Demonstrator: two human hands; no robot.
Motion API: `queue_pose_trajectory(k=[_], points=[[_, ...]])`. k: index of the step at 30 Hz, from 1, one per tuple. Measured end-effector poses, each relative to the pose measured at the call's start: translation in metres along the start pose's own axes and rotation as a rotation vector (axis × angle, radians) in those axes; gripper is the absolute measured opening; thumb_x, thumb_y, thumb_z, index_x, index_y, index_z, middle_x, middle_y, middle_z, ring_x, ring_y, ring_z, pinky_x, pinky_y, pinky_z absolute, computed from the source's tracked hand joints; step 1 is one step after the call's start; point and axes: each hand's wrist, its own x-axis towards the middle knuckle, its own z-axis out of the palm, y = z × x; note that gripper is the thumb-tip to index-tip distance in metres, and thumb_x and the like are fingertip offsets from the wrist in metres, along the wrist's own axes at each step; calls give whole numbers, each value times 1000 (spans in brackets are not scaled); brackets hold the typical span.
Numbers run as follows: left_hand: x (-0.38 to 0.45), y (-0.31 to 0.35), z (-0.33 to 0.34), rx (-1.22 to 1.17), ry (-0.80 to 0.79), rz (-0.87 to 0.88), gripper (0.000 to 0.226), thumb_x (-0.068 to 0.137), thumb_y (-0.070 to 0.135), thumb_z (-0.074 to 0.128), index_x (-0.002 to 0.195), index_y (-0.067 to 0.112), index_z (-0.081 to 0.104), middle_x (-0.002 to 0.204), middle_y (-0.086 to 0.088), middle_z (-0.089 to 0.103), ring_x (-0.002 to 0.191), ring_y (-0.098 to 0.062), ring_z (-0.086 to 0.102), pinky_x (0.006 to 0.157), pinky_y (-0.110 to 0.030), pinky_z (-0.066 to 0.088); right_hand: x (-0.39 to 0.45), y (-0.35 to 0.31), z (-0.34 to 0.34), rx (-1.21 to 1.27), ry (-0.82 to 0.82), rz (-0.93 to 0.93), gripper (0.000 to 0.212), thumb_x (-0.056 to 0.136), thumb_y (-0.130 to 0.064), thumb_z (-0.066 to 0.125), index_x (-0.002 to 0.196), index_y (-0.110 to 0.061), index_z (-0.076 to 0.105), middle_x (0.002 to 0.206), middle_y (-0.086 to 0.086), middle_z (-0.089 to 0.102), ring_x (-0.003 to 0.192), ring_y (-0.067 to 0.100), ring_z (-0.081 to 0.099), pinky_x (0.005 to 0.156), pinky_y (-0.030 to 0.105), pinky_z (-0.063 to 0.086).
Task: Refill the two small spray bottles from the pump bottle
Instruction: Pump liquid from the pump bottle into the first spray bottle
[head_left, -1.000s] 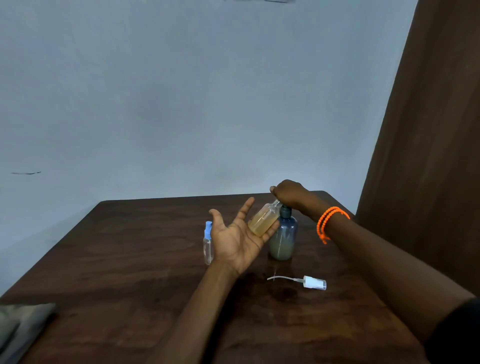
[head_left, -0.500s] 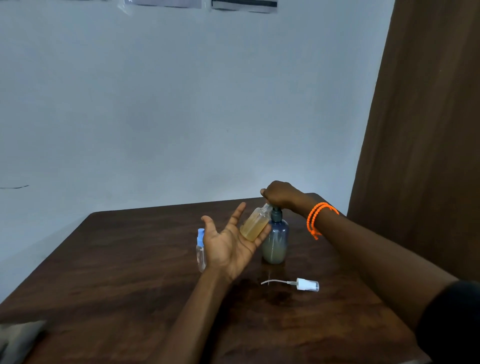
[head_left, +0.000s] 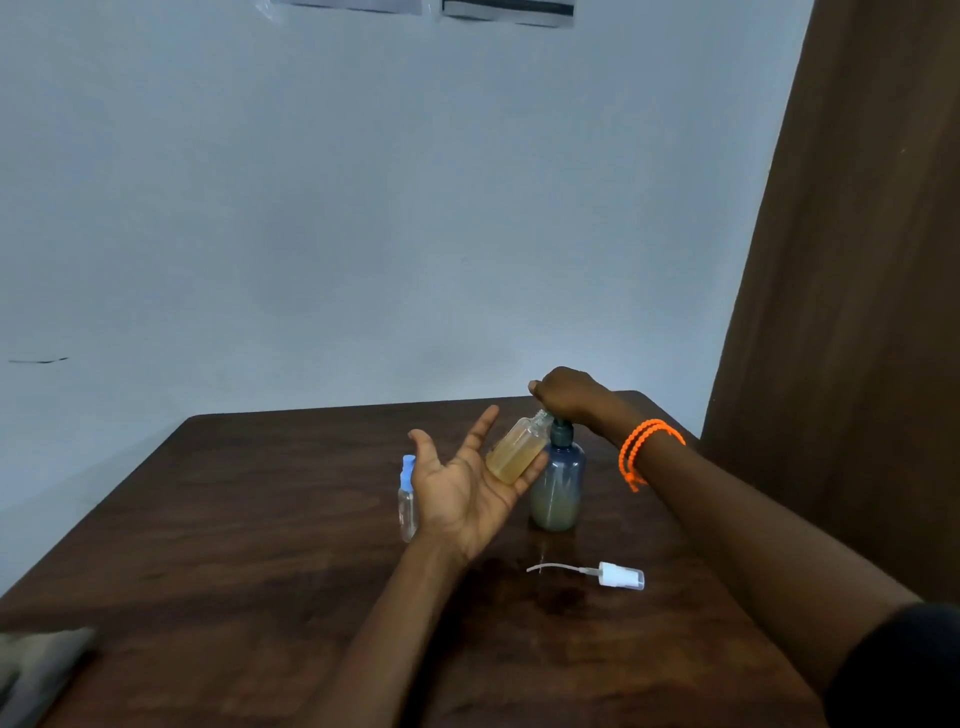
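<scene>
**Pump bottle station: amber bottle held at the spout**

Pump bottle (head_left: 557, 483), blue-grey and translucent, upright on dark wooden table (head_left: 260, 519), yellowish liquid low in its base. Right hand (head_left: 566, 395) set on top of its dark pump head, fingers curled down over the head; orange beaded bracelet (head_left: 644, 449) on that wrist, just right of the pump bottle.

Left hand (head_left: 465, 488) palm-up just left of the pump bottle, thumb and forefinger spread straight, outer fingers cradling an uncapped small spray bottle (head_left: 519, 449). Bottle tilted, open neck raised against the pump head, amber liquid filling most of it. Exact meeting of spout and neck hidden under the right hand.

Second small spray bottle (head_left: 408, 499), clear with blue cap, upright further left of the pump bottle, partly hidden behind the left hand; fill level not readable.

White sprayer head (head_left: 621, 576) with thin dip tube lying flat in front of the pump bottle, apart from it, tube end pointing left. Grey cloth (head_left: 36, 670), blurred, at near-left table edge, well apart from the pump bottle.
</scene>
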Motion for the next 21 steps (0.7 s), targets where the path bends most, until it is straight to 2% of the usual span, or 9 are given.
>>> queue_pose_trajectory(k=[2,6,13,17,21], points=[[0,1,0,6,5,-1,104,85,92,30,152,16,50,147,-33,56,138,-50,54,116,-63,40,1,2,5,-10,-7,2,39,101,-21,37,63,-11,40,73,5,47,79,24,46,68,33,36],[-1,-1,-2,6,10,-2,104,86,92,30,152,15,50,147,-33,55,140,-50,51,117,-64,38,4,2,3,-36,8,6,38,99,-34,39,66,-15,45,74,3,50,84,27,52,77,37,43],[1,-1,-1,11,8,-3,104,85,92,31,152,15,50,146,-32,57,138,-49,54,118,-64,38,2,4,7,29,22,-6,38,99,-24,40,63,-11,41,68,4,46,69,20,44,59,32,34],[-1,-1,-1,17,16,-3,102,87,91,30,152,15,49,145,-33,57,137,-50,54,119,-64,36,3,2,2,-35,-5,-4,39,99,-29,39,63,-14,43,70,2,47,79,26,50,71,34,39],[0,0,-4,6,9,2,102,87,90,32,152,14,50,146,-31,57,138,-51,53,118,-65,37,8,1,-1,-52,-18,-18,42,101,-31,39,63,-14,43,71,3,49,82,26,51,74,34,40]])
